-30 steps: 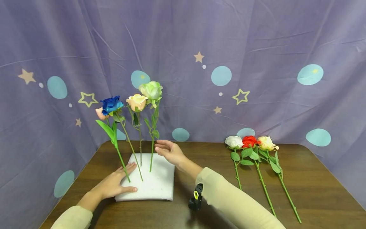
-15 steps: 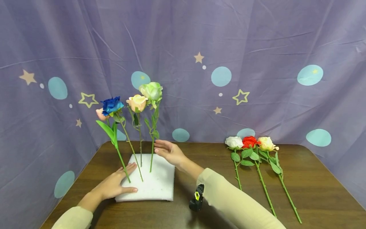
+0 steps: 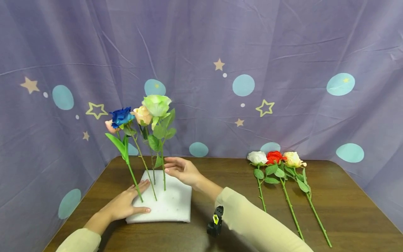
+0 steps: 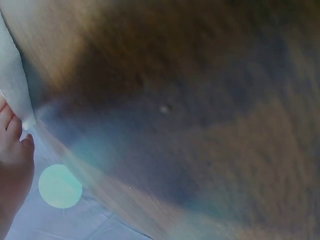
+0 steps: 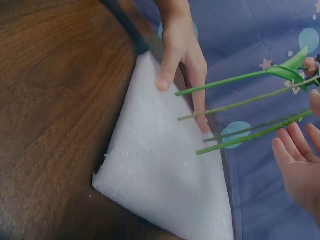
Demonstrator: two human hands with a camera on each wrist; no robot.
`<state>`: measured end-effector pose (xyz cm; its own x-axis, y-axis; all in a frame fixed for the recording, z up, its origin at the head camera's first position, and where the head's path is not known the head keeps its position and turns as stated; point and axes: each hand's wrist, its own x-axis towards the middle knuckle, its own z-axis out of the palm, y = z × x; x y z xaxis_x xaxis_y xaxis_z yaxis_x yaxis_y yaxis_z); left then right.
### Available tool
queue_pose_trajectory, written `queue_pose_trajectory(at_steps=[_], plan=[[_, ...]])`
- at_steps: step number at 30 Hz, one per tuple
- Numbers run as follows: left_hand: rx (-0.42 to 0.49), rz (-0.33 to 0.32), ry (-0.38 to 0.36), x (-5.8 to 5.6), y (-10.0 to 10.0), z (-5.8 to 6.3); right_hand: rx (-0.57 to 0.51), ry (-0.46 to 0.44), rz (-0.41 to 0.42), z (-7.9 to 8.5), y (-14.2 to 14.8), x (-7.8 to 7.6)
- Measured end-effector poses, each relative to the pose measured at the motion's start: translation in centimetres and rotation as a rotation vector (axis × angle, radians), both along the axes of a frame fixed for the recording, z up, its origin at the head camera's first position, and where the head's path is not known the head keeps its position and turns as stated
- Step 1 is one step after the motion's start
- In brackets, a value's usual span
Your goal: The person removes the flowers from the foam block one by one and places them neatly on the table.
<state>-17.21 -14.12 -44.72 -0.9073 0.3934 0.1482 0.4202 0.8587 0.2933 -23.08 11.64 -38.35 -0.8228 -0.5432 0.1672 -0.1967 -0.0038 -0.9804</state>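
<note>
My left hand (image 3: 124,202) lies with spread fingers pressed on the left side of a white foam block (image 3: 174,208). Several artificial flowers stand in the foam: a pink one (image 3: 110,126) with a smooth green stem, a blue rose (image 3: 121,117), a peach rose (image 3: 142,114) and a pale green rose (image 3: 156,105). With thumb and fingertips, my right hand (image 3: 184,172) lightly pinches the green rose's stem (image 5: 250,136) above the foam. The left wrist view shows mostly tabletop, with the right hand (image 4: 12,165) at its left edge.
On the right of the wooden table (image 3: 226,175) lie a white rose (image 3: 257,158), a red rose (image 3: 274,156) and a cream rose (image 3: 292,159), stems toward the near edge. A purple patterned curtain (image 3: 201,42) hangs behind the table.
The green rose has turned on its stem and its head has shifted left, now overlapping the peach rose. My right hand has moved slightly left. The left hand stays in place.
</note>
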Motion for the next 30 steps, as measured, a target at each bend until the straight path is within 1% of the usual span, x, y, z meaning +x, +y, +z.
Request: queue_pose_trajectory(at_steps=[3, 5, 11, 15, 19, 30], plan=[[0.007, -0.003, 0.004, -0.03, -0.04, -0.04, 0.012, 0.053, -0.017, -0.02, -0.41, 0.22], [0.011, -0.002, 0.005, -0.02, -0.05, -0.07, 0.024, 0.072, -0.033, -0.08, -0.61, 0.35], [0.016, 0.005, 0.003, 0.05, -0.14, -0.16, 0.035, 0.089, -0.098, -0.14, -0.86, 0.52], [0.006, 0.004, 0.012, 0.0, -0.18, -0.21, 0.011, 0.092, -0.131, -0.1, -0.81, 0.44], [-0.006, 0.002, 0.022, -0.05, -0.16, -0.14, -0.035, 0.088, -0.153, -0.05, -0.64, 0.25], [-0.007, 0.015, 0.011, 0.12, 0.01, -0.01, -0.111, 0.107, -0.241, -0.22, -0.29, -0.22]])
